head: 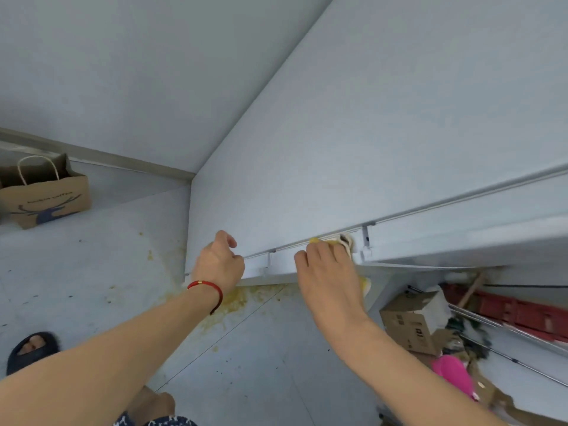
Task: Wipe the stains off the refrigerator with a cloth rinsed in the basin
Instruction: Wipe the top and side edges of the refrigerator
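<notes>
A: Fingers (319, 256) of the right hand (330, 281) lie fairly straight over the cloth (344, 242), pressing it against the lower front strip of the refrigerator (338, 149). Left hand's fingers (226, 238) are curled over the bottom corner edge of the white side panel, gripping it.

B: Cloth position?

A: Mostly hidden under the right palm. Yellow and white folds stick out past the fingertips, touching the grooved rail there; a yellow corner shows below the heel of the hand (365, 284). Whether the thumb hooks round it, I cannot tell.

B: Left hand (219, 265), anything else?

A: Red bracelet (207, 289) on the wrist. Thumb side hidden behind the panel edge. The two hands sit near each other on the same lower strip, apart, with a small bracket (270, 258) between them. Another bracket (365, 238) stands just beyond the cloth, right of the right fingertips.

B: Stains?

A: Yellowish smears on the floor (233, 302) directly under both hands, spreading left past the left fingers.

B: Surroundings?

A: Brown paper bag (46, 195) well left of the left hand, by the wall. Cardboard box (412, 321) below and right of the right wrist, something pink (451, 373) lower still, red crates (522, 312) farther right, blurred. Foot in a dark slipper (29, 348) far down left.
</notes>
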The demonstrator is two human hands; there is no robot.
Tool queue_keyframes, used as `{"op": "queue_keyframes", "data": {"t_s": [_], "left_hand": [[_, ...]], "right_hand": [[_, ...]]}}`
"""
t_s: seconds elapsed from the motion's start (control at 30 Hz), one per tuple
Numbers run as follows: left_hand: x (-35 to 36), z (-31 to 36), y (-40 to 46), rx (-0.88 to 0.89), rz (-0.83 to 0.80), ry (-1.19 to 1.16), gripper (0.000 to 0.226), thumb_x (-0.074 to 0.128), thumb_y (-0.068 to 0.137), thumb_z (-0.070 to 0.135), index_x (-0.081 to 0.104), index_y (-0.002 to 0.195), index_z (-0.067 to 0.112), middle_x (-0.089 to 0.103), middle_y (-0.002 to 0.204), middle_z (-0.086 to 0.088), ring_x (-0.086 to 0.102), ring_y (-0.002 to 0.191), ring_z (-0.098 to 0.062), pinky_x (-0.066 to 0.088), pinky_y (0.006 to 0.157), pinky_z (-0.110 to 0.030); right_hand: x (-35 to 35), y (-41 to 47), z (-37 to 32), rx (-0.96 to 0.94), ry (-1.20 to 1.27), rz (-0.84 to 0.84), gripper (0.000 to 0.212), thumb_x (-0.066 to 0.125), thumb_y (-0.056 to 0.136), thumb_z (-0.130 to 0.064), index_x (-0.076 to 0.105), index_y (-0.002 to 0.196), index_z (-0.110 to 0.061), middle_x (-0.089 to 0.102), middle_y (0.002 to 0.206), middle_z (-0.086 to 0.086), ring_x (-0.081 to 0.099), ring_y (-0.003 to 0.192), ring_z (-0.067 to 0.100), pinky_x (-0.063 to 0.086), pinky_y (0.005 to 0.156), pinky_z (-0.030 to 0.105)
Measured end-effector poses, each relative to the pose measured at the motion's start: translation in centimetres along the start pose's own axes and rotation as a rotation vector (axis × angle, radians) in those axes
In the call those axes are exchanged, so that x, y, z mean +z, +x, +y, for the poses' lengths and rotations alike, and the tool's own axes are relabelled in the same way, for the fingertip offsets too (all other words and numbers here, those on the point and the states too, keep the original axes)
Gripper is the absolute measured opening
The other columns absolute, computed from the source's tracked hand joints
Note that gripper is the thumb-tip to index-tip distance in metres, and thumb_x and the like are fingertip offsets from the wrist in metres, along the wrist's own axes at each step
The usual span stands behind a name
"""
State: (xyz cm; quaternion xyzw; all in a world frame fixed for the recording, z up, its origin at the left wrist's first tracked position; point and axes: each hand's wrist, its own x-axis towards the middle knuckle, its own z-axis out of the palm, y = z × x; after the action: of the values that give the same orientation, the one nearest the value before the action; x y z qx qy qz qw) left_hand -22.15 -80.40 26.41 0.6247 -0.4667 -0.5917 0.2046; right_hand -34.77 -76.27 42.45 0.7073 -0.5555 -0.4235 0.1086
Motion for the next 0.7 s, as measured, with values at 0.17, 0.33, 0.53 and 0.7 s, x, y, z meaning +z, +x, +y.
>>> {"op": "queue_keyframes", "data": {"t_s": [0.17, 0.33, 0.53, 0.7], "left_hand": [[-1.1, 1.2, -1.7, 0.037, -0.054, -0.019, 0.026, 0.048, 0.089, 0.005, 0.052, 0.11, 0.02, 0.065, 0.093, -0.001, 0.065, 0.087, -0.026, 0.059, 0.08, -0.045], [-3.9, -1.7, -1.1, 0.02, -0.042, 0.043, 0.025, 0.049, 0.091, 0.005, 0.052, 0.111, 0.019, 0.065, 0.093, 0.0, 0.059, 0.08, -0.015, 0.047, 0.062, -0.029], [-6.3, -7.2, 0.1, -0.123, 0.024, 0.127, 0.023, 0.051, 0.091, 0.006, 0.053, 0.111, 0.018, 0.066, 0.096, -0.006, 0.062, 0.086, -0.028, 0.049, 0.07, -0.034], [-6.3, -12.7, 1.7, -0.216, 0.063, 0.17, 0.022, 0.049, 0.094, 0.005, 0.052, 0.113, 0.016, 0.061, 0.083, 0.0, 0.057, 0.072, -0.021, 0.044, 0.06, -0.031]], "right_hand": [[-1.9, -3.3, 3.3, 0.118, -0.062, 0.114, 0.036, 0.047, 0.049, -0.005, 0.058, 0.082, -0.014, 0.054, 0.077, 0.006, 0.052, 0.075, 0.027, 0.038, 0.072, 0.039], [3.0, -0.4, -0.3, 0.033, -0.121, 0.262, 0.043, 0.024, 0.072, 0.004, 0.062, 0.089, -0.006, 0.058, 0.082, 0.011, 0.054, 0.082, 0.032, 0.033, 0.084, 0.043], [11.4, 7.6, -7.6, -0.158, -0.136, 0.053, 0.041, 0.072, 0.081, -0.016, 0.07, 0.118, 0.001, 0.07, 0.109, 0.019, 0.063, 0.107, 0.035, 0.047, 0.105, 0.046], [17.5, 12.1, -14.4, -0.214, -0.397, -0.018, 0.057, 0.043, 0.105, -0.019, 0.035, 0.15, 0.015, 0.045, 0.151, 0.034, 0.041, 0.143, 0.046, 0.024, 0.123, 0.056]]}}
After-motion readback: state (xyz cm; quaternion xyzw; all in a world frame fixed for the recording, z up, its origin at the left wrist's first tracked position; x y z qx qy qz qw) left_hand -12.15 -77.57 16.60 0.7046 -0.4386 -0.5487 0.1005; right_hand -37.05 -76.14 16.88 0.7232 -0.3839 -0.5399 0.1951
